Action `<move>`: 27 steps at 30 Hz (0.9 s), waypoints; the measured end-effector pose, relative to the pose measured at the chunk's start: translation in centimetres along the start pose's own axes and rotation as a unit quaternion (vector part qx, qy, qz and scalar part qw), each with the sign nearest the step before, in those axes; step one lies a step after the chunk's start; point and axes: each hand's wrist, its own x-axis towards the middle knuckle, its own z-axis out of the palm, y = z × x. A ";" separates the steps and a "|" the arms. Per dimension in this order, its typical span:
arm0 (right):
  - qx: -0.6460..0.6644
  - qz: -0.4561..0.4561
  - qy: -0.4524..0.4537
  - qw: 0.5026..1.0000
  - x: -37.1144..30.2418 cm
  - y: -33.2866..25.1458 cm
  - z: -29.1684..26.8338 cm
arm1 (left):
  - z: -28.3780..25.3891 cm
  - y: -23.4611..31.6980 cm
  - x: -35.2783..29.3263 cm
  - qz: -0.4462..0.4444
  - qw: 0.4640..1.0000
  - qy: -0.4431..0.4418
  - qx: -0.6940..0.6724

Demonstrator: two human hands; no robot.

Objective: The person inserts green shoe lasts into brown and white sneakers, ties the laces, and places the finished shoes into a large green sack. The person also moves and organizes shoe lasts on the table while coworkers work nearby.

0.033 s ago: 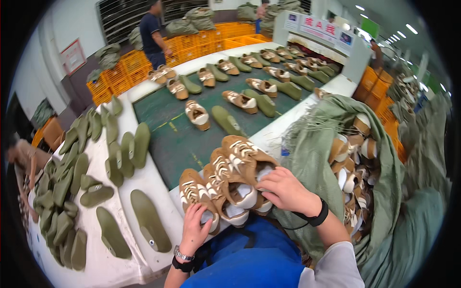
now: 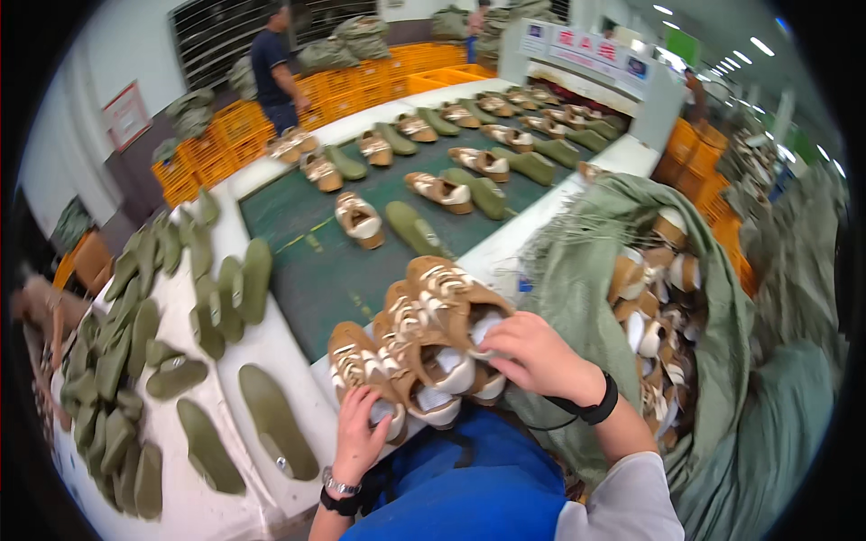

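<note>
A small heap of brown sneakers with white laces and stripes (image 2: 442,293) lies against my body at the near edge of the white table. My right hand (image 2: 532,352) grips the heel rim of the rightmost, uppermost sneaker, fingers at its opening. On the left, my left hand (image 2: 363,424) is closed around the heel of the leftmost sneaker (image 2: 356,356). More sneakers are wedged between and beneath these two, their white insides showing. Beyond the heap, a single sneaker (image 2: 359,219) and a green shoe last (image 2: 415,229) lie on the dark green conveyor belt (image 2: 302,293).
Several green lasts (image 2: 275,419) cover the white side table on the left. An open green woven sack (image 2: 586,252) full of sneakers stands at my right. Sneakers and lasts line the belt towards a white machine (image 2: 577,54). Orange crates (image 2: 239,122) and a person (image 2: 273,72) are behind.
The whole view has shifted slightly, so the belt and table sit a little further left. Both hands keep their places on the sneakers.
</note>
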 end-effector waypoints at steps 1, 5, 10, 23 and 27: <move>0.008 0.044 0.028 0.999 -0.9 0.3 -1.3 | 0.0 -0.2 0.0 -0.006 1.000 -0.008 -0.003; -0.002 0.251 0.215 0.944 -7.6 4.5 -7.7 | 0.2 -0.6 0.4 -0.010 1.000 -0.016 -0.023; 0.137 0.537 0.455 0.697 -17.7 15.4 -12.6 | 0.8 -0.3 1.0 0.013 0.999 -0.034 -0.008; 0.037 0.614 0.592 0.521 -27.3 33.3 -14.8 | 1.3 1.9 3.0 0.073 0.996 -0.038 0.036; 0.004 0.535 0.635 0.557 -27.9 34.5 -13.4 | 1.6 2.2 3.1 0.081 0.995 -0.031 0.041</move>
